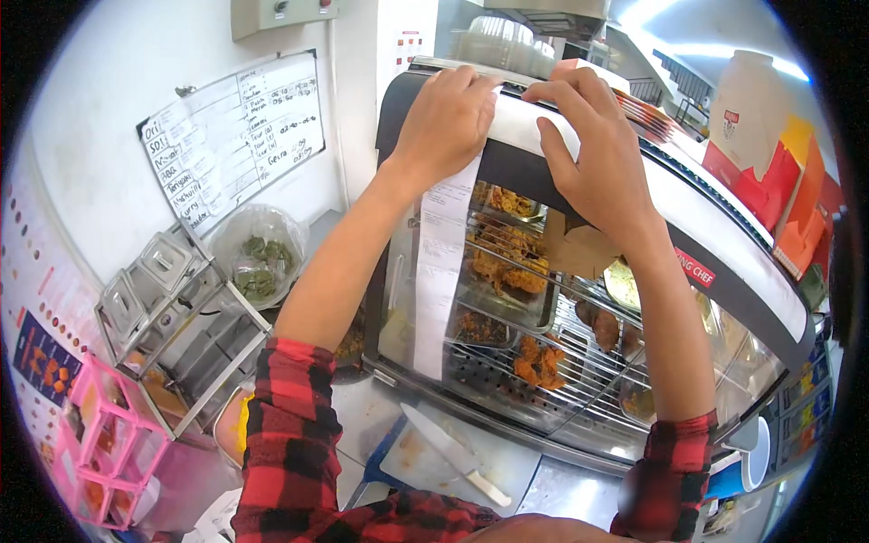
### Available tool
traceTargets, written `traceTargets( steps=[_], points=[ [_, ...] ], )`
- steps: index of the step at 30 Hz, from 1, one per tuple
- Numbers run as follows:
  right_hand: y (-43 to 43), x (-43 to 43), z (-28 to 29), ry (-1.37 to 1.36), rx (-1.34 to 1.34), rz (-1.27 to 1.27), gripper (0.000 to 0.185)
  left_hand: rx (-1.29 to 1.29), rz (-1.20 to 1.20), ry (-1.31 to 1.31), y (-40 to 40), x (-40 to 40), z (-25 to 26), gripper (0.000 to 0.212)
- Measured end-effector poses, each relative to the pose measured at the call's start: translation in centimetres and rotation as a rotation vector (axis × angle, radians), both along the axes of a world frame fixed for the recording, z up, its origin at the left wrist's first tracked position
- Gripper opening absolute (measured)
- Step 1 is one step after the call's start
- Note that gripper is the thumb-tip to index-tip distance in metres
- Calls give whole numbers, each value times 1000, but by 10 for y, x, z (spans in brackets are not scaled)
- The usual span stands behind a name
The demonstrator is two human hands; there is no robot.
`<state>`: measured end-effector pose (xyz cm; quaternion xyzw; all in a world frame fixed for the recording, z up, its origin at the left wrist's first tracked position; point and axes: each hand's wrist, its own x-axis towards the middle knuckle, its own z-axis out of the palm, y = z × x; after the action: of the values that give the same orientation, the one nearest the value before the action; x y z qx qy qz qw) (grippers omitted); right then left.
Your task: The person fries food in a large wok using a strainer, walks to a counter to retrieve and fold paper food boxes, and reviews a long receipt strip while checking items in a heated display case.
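Observation:
My left hand (453, 122) is at the top left edge of a glass-fronted food warmer (502, 115), its fingers curled at the top of a long paper receipt strip (441, 271). The strip hangs down over the glass front. To its right, my right hand (590, 136) rests on the warmer's top edge with fingers spread and bent, nothing seen in it. Behind the glass, fried chicken (506, 265) lies in a metal tray on a wire rack, and more fried pieces (540, 362) sit on the rack below. Whether the left fingers pinch the paper is partly hidden.
A knife (451, 448) lies on a white cutting board (400, 461) below the warmer. At left stand a metal rack (224, 380), a bag of green leaves (261, 271) and a pink basket (102, 468). Clear plastic lids (495, 44) and paper packaging (740, 122) are on top of the warmer.

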<state>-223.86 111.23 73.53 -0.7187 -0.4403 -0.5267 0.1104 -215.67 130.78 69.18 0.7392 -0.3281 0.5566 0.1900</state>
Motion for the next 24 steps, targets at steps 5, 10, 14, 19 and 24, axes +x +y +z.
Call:
traceTargets(
  steps=[5,10,14,19,24],
  points=[
    [-24,-15,0,83,6,-46,19,8,155,-148,10,2,1,28],
    [-37,-57,-10,61,8,-41,16,-21,39,-73,17,2,0,28],
    [-49,-92,-10,45,-16,-77,17,49,39,39,25,4,12,29],
    [-78,-142,-9,32,-45,-127,14,151,321,-36,19,16,8,32],
    [-119,-211,-23,285,-9,-172,16,110,203,-44,22,21,10,34]
  ],
)
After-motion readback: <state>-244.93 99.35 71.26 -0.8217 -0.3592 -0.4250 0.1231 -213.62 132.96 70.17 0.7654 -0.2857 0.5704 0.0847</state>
